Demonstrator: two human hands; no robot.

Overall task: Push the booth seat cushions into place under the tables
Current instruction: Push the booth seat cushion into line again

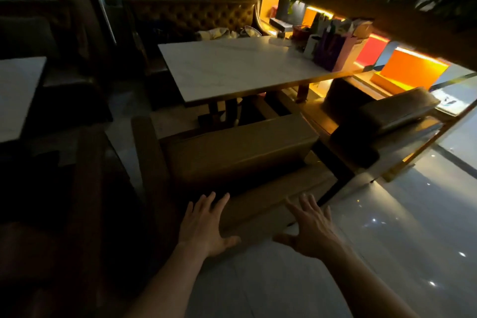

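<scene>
Dim booth, white table (232, 67), glossy floor (387, 227)

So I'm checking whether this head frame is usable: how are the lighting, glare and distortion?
Head view: very dim on the left, seats nearly black; warm shelf lights at the right blow out; glossy floor shows glare spots; wide-angle bends and tilts the table; both open hands, left hand and right hand, read clearly.

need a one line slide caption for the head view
Both open hands, left hand and right hand, reach toward a tan seat drawn out from a white table in a dim restaurant.
</scene>
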